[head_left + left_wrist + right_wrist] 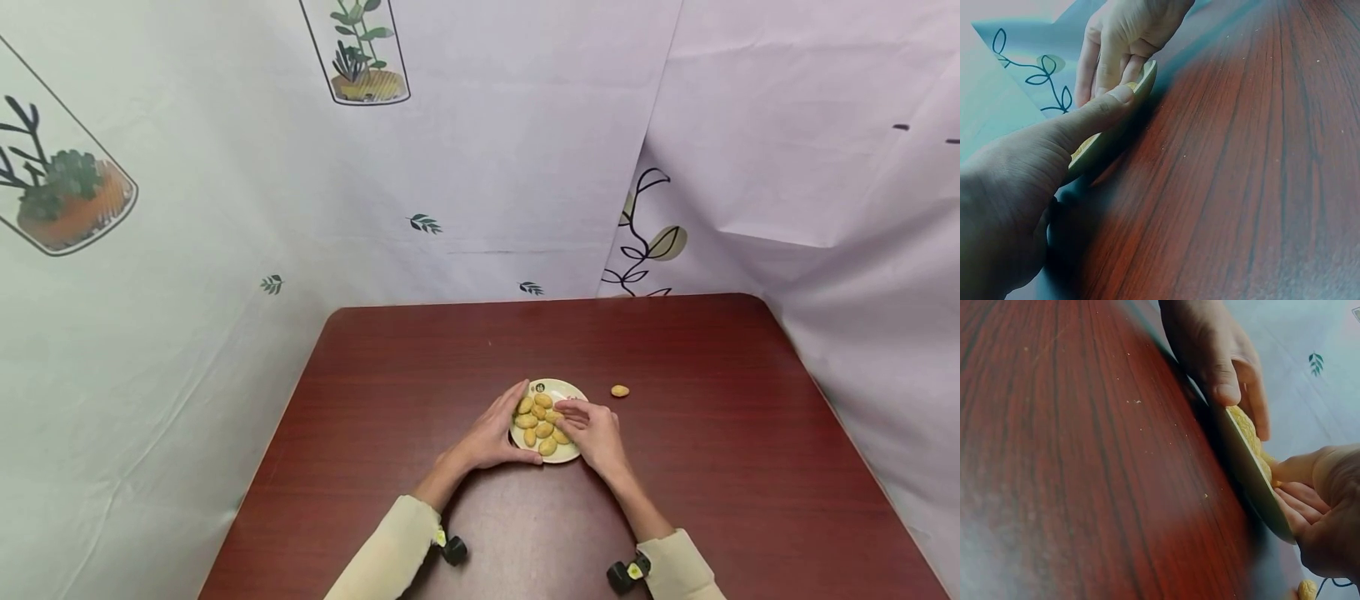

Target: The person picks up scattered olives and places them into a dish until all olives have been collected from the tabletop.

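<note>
A small pale plate [576,390] stands on the table and holds several yellow, wrinkled oval nuts [544,430]. My left hand [493,429] grips the plate's left side, its fingers along the far edge. In the left wrist view, the left thumb [1100,112] lies on the near rim. From the right, my right hand [596,432] reaches over the plate. Its thumb and fingertips pinch a nut [1267,470] among the others; the fingers partly hide it. One loose nut [619,391] lies on the table beyond the right hand.
The dark red wooden table [405,358] has rounded far corners. Pale printed cloth [487,167] hangs behind it and on both sides. Small crumbs [1137,401] are scattered on the wood. A black wrist camera [454,550] sits at the left cuff, another camera [621,577] at the right.
</note>
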Motion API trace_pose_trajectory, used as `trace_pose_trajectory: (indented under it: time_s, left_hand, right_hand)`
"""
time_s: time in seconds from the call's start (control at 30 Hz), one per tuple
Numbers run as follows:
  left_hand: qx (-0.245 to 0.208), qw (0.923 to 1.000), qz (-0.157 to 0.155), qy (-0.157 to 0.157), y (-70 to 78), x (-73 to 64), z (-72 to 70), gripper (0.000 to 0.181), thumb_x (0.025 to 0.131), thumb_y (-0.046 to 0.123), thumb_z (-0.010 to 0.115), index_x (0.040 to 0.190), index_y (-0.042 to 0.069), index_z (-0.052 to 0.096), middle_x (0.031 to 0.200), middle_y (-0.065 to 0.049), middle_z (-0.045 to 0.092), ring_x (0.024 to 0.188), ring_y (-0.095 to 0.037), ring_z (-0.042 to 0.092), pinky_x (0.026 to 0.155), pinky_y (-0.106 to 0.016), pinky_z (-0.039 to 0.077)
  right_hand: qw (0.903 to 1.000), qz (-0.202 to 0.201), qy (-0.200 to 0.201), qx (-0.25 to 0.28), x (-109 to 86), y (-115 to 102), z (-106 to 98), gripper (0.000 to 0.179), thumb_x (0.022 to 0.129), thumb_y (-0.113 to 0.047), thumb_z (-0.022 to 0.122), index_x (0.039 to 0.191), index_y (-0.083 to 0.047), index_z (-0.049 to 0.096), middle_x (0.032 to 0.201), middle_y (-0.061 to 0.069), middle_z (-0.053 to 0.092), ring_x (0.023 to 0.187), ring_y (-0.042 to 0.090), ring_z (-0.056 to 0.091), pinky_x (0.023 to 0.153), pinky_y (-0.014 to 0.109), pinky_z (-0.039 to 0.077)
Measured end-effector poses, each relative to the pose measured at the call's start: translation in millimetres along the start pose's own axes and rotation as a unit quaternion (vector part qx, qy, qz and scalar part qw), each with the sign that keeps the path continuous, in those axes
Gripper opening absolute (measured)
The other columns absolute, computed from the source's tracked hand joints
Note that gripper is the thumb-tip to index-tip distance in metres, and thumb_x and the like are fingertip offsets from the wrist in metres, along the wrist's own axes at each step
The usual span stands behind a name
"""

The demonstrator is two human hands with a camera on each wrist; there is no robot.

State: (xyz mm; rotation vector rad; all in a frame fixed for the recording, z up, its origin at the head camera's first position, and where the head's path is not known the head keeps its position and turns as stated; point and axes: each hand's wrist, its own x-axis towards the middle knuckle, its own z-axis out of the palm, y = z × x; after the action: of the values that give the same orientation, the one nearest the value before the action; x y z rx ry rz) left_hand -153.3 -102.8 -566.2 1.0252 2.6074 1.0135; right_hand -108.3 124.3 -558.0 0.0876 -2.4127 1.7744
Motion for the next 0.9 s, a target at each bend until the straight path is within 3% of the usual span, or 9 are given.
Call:
trace_pose_trajectory:
  time_s: [0.23, 0.47, 0.9]
  left_hand:
    - [-0.006, 1.0, -0.004, -0.003, 0.8, -0.1, -1.0, 0.132, 0.077, 0.045, 0.097, 0.17, 0.004, 0.013, 0.175, -0.016, 0.02, 0.161, -0.028, 0.021, 0.126, -0.051, 0.027]
    - [-0.003, 1.0, 0.004, 0.006, 0.6, -0.2, 0.1, 0.132, 0.076, 0.045, 0.097, 0.17, 0.002, 0.014, 0.174, -0.018, 0.022, 0.16, -0.032, 0.024, 0.125, -0.053, 0.028]
    - [-0.004, 1.0, -0.001, -0.001, 1.1, -0.6, -0.4, 0.132, 0.077, 0.045, 0.097, 0.17, 0.003, 0.013, 0.175, -0.017, 0.02, 0.16, -0.03, 0.022, 0.126, -0.052, 0.027]
  right_hand:
    - [0.9991, -0.012, -0.011, -0.039, 1.9, 0.2, 0.7, 0.026, 0.085, 0.01, 0.084, 0.109, 0.003, 0.08, 0.104, 0.017, 0.08, 0.103, 0.034, 0.077, 0.086, 0.037, 0.062]
    - [0.9988, -0.016, -0.022, -0.041, 3.0, 0.7, -0.9, 0.027, 0.084, 0.011, 0.084, 0.109, 0.004, 0.08, 0.104, 0.017, 0.08, 0.101, 0.034, 0.078, 0.085, 0.036, 0.062]
    - [0.9985, 0.022, -0.017, 0.048, 2.8, 0.0, -4.8, 0.03, 0.087, 0.01, 0.082, 0.116, 0.01, 0.076, 0.11, 0.025, 0.077, 0.107, 0.04, 0.076, 0.087, 0.027, 0.061]
